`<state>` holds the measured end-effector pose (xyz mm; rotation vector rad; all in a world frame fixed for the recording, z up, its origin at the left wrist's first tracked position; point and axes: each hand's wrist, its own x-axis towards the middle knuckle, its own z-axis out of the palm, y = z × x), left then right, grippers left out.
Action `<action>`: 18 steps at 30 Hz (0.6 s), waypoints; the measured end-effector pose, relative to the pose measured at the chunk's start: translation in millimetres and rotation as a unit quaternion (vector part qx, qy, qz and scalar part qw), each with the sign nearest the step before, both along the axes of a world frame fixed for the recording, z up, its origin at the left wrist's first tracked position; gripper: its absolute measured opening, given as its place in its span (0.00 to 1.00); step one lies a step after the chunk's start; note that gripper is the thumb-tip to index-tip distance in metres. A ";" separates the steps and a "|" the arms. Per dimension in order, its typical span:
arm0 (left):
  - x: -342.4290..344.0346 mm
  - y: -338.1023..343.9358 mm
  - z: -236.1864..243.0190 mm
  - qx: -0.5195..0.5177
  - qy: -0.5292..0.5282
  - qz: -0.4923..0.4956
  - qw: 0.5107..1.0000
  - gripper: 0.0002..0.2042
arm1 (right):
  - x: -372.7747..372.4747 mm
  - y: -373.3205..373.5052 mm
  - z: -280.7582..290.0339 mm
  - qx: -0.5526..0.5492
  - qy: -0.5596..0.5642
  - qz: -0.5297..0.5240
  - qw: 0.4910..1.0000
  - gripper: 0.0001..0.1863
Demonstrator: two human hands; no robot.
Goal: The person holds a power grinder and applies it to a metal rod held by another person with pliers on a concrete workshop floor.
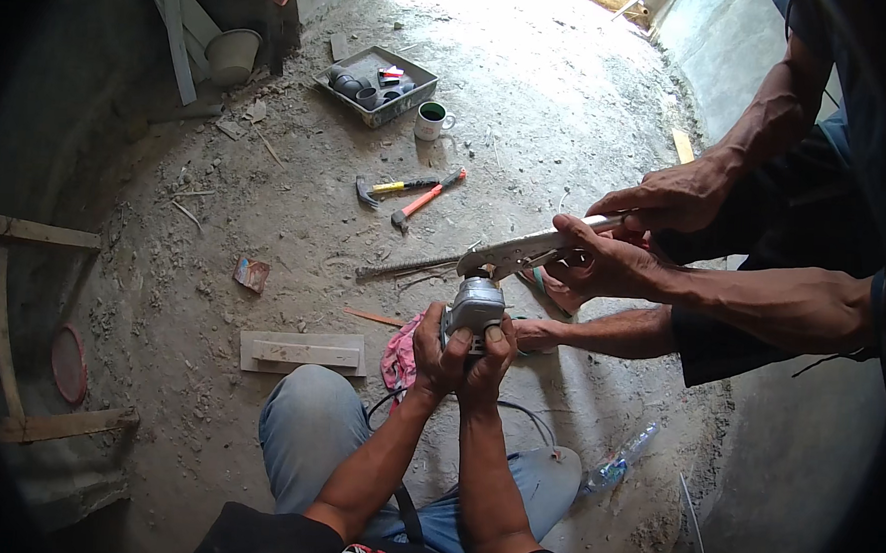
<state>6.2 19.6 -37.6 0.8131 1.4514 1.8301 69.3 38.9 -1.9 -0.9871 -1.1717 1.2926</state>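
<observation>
My left hand (437,361) and my right hand (485,364) are closed round a grey power tool (477,303), like an angle grinder, held upright between my knees. Just above its head is a long metal piece (514,255), slightly tilted, held by a co-worker's two hands (609,260) from the right; whether it touches the tool is unclear. A pink cloth (402,354) lies left of my hands, and a dark cord (526,411) loops behind my forearms.
Two hammers (427,201), a white mug (431,124) and a tray (328,78) of pipe fittings lie ahead. A float (301,367) is left, a plastic bottle (622,456) right, wooden pieces (35,230) along the left wall. The co-worker's bare legs (610,333) are at the right.
</observation>
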 end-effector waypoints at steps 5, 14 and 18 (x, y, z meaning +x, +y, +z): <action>-1.5 0.5 5.6 -0.002 0.008 -0.005 1.000 0.28 | 3.6 0.1 -8.2 0.024 -0.020 -0.017 0.999 0.28; -2.3 -0.4 3.0 -0.014 0.027 0.001 1.000 0.29 | 2.6 0.8 -5.5 -0.032 0.027 0.007 0.999 0.28; -2.2 -0.1 6.0 -0.016 0.023 -0.001 1.000 0.29 | 2.4 -0.7 -11.2 0.033 -0.035 -0.021 0.999 0.28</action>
